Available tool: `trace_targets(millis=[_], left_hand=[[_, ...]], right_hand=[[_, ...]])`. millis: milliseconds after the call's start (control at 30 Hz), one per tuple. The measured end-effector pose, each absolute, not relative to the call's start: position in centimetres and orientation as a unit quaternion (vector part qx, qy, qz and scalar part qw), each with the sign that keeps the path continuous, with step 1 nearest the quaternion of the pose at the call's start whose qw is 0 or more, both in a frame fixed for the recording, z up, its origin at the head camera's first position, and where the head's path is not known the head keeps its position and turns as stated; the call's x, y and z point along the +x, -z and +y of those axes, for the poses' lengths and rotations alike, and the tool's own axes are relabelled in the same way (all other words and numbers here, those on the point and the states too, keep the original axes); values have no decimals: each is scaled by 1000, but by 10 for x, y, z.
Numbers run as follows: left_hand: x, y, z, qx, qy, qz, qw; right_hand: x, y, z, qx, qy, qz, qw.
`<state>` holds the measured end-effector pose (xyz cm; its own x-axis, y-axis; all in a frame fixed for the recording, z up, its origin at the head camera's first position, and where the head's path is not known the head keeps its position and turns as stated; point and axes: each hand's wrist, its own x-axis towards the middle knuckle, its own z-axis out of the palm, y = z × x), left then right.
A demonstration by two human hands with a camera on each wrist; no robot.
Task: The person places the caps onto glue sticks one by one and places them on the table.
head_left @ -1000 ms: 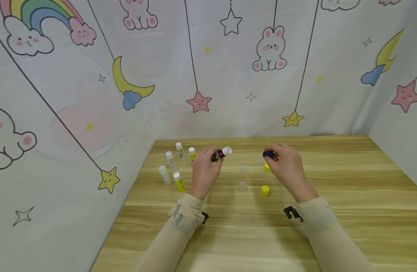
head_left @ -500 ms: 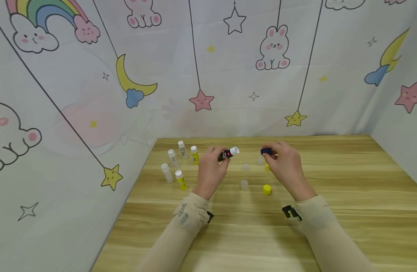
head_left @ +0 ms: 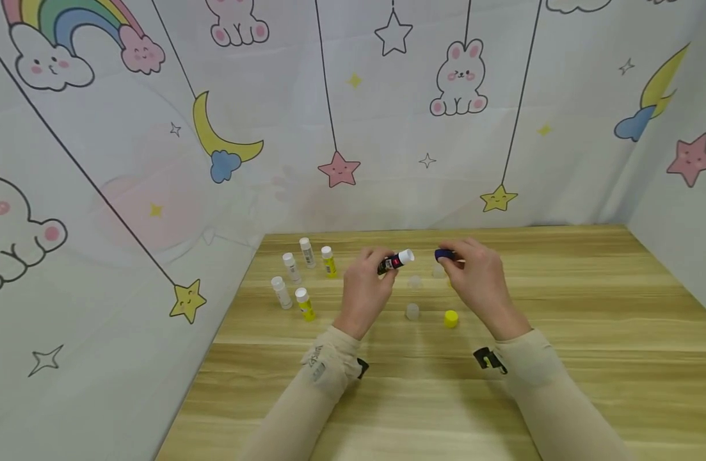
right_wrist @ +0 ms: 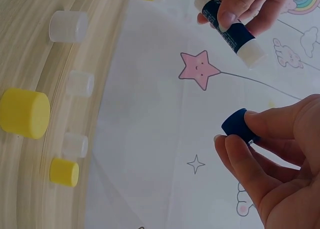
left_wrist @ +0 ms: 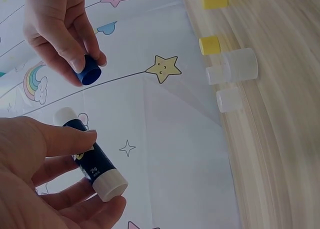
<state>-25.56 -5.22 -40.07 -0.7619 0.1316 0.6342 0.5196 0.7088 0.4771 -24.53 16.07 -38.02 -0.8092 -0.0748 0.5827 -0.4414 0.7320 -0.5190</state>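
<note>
My left hand (head_left: 364,293) grips a dark blue glue stick (head_left: 393,262) above the table, its white top tilted up and to the right. In the left wrist view the thumb and fingers wrap the label of the glue stick (left_wrist: 95,161), and both white ends show. With thumb and fingertips my right hand (head_left: 484,282) pinches a dark blue cap (right_wrist: 239,125). The cap's hollow end is visible in the left wrist view. Cap and glue stick are apart, a short gap between them.
Left of the hands, white glue sticks (head_left: 281,293) and yellow glue sticks (head_left: 304,305) stand uncapped on the wooden table (head_left: 410,410). Translucent caps (head_left: 412,312) and yellow caps (head_left: 451,319) lie between and under the hands. A printed cloth (head_left: 387,192) hangs behind the table.
My left hand has moved right with the glue stick, and my right hand has come slightly left with the cap. The gap between glue stick and cap has narrowed.
</note>
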Motion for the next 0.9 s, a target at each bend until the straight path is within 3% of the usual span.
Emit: trace_targets(millis=[900], left_hand=[[-249,398,-44,-195,294,-890,287]], right_hand=[[-240,378,149,192,-373,-869,263]])
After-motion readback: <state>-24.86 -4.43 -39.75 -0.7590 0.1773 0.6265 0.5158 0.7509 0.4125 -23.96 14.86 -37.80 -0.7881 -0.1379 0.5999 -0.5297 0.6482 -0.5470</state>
